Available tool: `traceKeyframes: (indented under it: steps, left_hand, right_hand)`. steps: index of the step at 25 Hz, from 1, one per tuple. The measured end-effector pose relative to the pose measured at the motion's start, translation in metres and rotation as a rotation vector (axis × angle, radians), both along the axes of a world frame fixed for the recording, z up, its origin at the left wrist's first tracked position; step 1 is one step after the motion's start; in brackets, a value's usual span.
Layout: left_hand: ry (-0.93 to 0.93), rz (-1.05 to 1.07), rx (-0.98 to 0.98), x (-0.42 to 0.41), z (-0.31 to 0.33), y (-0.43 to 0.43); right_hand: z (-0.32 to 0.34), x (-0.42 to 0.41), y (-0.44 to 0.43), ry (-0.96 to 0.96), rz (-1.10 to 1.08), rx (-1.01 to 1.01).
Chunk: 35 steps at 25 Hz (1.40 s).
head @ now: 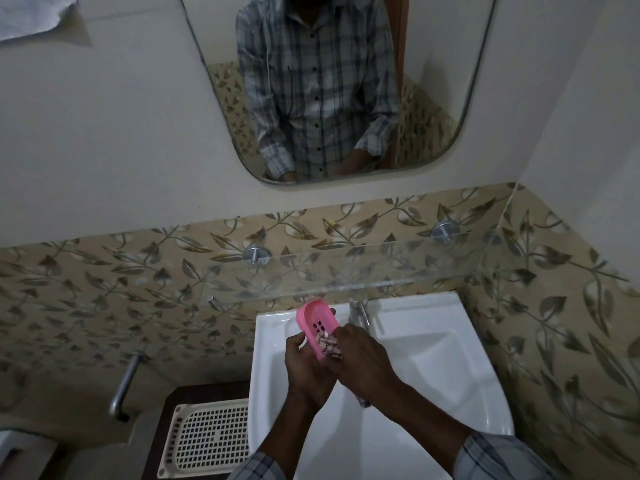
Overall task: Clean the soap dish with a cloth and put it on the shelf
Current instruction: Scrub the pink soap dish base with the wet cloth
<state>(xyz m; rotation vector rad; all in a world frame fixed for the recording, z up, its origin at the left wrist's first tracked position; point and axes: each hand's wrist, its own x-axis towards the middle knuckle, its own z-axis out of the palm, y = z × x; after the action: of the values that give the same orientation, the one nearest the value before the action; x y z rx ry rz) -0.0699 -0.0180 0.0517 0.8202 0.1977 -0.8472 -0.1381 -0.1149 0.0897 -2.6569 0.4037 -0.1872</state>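
The right hand (363, 362) had its fingers curled tight around a bunched cloth (329, 347), pale with dark markings and soft-looking, pressing it into the near end of the soap dish (317, 323). The left hand (304, 365) gripped the dish from the left, its fingers wrapped under the near edge, with one fingertip showing past the far right rim. The dish was smooth pink plastic, an oblong with rounded ends and a raised rim, its floor pierced by small square holes; no writing could be read on it. Its long axis ran from near right to far left, the hollow side tilted up toward the camera. It was held in the air above the far left part of a glossy white basin (433, 368), just left of a shiny metal tap (360, 311). A clear glass shelf (346, 271) on round metal pegs hung just beyond, against tiles (104, 289) patterned with leaves. A rounded mirror (450, 98) was on the wall above, and a cream plastic grid tray (207, 438) lay near left.
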Motion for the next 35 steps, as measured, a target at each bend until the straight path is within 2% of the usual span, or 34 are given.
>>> traceKeyframes:
  steps: [3,5,9,11,13,16,20,23,27,31,35]
  left_hand:
    - [0.040,-0.013,-0.085,0.002,-0.009,0.009]
    - [0.060,-0.018,-0.136,0.003,-0.008,0.011]
    - [0.116,-0.077,-0.099,0.005,-0.004,0.010]
    - [0.232,-0.139,-0.099,0.018,0.000,0.011]
    - [0.307,-0.305,-0.112,0.033,0.004,0.019]
    - [0.253,-0.516,-0.129,0.043,0.006,0.033]
    - [0.193,-0.384,-0.170,0.030,-0.004,0.035]
    - [0.217,-0.299,-0.188,0.024,-0.004,0.032]
    - [0.195,-0.185,-0.178,0.022,0.002,0.018]
    - [0.196,-0.119,-0.165,0.022,0.003,0.012]
    - [0.221,-0.111,-0.160,0.022,-0.003,0.017]
  right_hand:
    - [-0.007,-0.009,0.002,-0.034,0.065,-0.177]
    - [-0.011,-0.018,0.000,-0.097,0.060,-0.199]
    - [-0.019,-0.020,-0.006,-0.242,0.060,-0.194]
    - [-0.023,-0.018,-0.013,-0.356,0.203,-0.306]
    - [-0.022,-0.018,-0.032,-0.428,0.452,-0.443]
    - [-0.019,-0.019,-0.055,-0.426,0.639,-0.542]
    - [-0.015,-0.015,-0.049,-0.339,0.621,-0.490]
    - [-0.007,-0.017,-0.062,-0.319,0.589,-0.500]
    - [-0.016,-0.017,-0.038,-0.363,0.373,-0.372]
    - [-0.024,-0.015,-0.019,-0.440,0.327,-0.166]
    - [-0.041,-0.023,-0.039,-0.421,0.441,-0.353]
